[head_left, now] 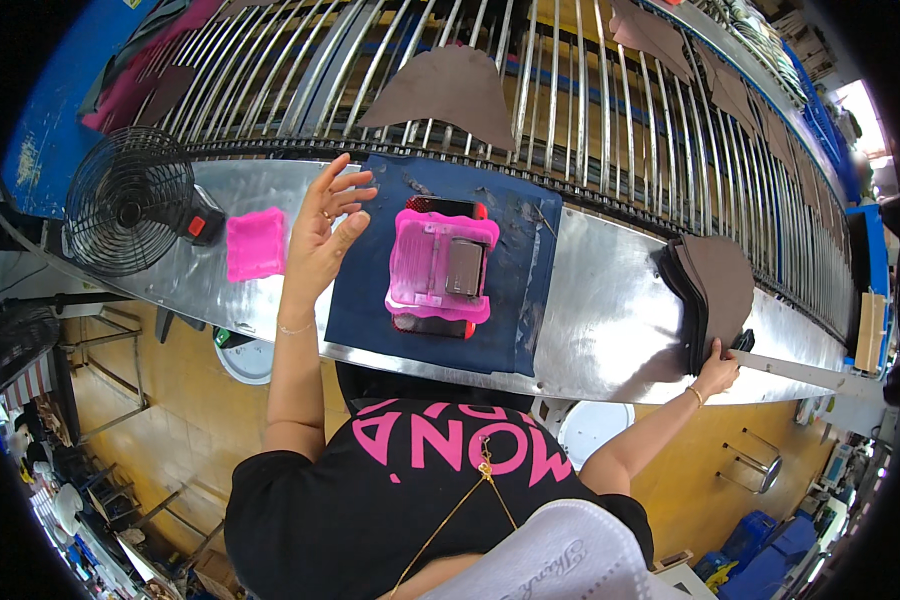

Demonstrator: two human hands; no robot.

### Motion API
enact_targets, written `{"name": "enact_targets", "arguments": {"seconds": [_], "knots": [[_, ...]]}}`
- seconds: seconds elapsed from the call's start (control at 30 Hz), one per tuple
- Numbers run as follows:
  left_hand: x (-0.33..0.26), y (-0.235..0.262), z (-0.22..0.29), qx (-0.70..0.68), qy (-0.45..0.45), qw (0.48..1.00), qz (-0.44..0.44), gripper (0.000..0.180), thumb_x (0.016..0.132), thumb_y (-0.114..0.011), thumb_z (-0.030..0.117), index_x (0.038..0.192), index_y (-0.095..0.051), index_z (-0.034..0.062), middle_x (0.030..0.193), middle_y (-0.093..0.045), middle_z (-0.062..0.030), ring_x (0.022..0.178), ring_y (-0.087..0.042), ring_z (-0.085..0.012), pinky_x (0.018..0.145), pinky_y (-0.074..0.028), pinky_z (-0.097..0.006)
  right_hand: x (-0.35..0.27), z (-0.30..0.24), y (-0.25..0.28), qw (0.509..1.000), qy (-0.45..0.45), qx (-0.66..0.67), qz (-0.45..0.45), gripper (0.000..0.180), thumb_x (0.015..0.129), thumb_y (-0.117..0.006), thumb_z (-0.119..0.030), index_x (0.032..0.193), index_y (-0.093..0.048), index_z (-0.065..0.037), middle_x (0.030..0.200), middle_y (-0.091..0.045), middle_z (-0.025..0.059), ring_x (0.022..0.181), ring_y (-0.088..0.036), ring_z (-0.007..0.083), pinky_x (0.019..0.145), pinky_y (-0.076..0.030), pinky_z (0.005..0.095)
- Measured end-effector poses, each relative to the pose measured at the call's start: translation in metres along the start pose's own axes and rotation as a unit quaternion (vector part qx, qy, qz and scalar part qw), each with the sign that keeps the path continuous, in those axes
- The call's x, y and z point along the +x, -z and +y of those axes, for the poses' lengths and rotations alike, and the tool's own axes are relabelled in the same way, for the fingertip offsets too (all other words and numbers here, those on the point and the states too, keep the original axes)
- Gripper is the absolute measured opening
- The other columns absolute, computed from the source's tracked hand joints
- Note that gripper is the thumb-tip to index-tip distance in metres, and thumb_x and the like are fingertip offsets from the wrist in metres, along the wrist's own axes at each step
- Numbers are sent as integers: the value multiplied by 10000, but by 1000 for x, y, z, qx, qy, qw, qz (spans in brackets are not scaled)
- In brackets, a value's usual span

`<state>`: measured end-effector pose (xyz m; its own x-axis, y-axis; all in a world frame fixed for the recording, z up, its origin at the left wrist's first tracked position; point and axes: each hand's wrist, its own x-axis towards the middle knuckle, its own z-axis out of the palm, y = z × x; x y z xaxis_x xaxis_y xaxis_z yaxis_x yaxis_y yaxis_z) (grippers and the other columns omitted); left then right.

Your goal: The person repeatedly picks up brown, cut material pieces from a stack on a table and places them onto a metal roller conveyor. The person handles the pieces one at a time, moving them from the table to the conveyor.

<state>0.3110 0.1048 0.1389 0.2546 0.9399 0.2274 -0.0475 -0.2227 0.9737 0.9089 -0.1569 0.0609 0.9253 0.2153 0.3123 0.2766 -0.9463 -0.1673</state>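
L hand: left hand raised over the shiny curved metal workbench, fingers spread apart, palm open, holding nothing; sits btwn the pink tray and the cloth's left edge.
R hand: right hand at the bench's near edge, fingers together on the bottom corner of the stack of dark brown leather-like cut pieces; can't tell if it's pinching or just pressing.
Stack: lies on the bench's right part, pieces fanned, black edges showing on its left side.
Pink jig: bright pink plastic block w/ a grey metal insert, sits on a red-and-black base, middle of the dark blue cloth mat; just right of L hand, not touching.
Pink tray: small pink square moulded tray, on bare metal left of L hand.
Fan: black wire-cage desk fan, far left of bench, red switch on its side.
Conveyor: rack of curved metal rods behind the bench, carrying a single brown cut piece; more brown pieces along the right.
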Motion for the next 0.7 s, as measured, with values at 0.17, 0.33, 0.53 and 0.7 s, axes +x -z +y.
{"name": "enact_targets", "arguments": {"seconds": [0.17,0.33,0.53,0.7], "knots": [[-10,7,1,8,40,999,22,521,883,-629,130,1355,-416,72,1223,-554,-134,1030,-603,-193,871,-463,-282,33,43,-24,998,5,48,-30,543,791,-663,-490,988,-659,16,1008,-650,220,933,-620,369,826,-475,431],[-13,13,5,12,51,998,39,481,879,-636,128,1321,-458,62,1203,-568,-128,1011,-611,-182,864,-468,-280,30,39,-17,996,73,-24,49,379,908,-530,-368,976,-679,-25,946,-675,175,864,-637,364,766,-490,450],[-8,12,9,41,24,998,48,461,871,-640,110,1301,-484,59,1179,-585,-123,977,-615,-174,854,-471,-284,-16,-57,81,974,113,16,195,337,976,-431,-327,1045,-659,-89,802,-678,140,637,-651,293,547,-500,370],[22,-5,33,85,-76,993,23,523,828,-695,149,1302,-486,74,1201,-553,-112,1026,-584,-191,867,-468,-299,-71,-160,166,887,235,353,182,252,947,-541,-260,1065,-636,-59,761,-627,90,522,-538,79,378,-456,227]]}}
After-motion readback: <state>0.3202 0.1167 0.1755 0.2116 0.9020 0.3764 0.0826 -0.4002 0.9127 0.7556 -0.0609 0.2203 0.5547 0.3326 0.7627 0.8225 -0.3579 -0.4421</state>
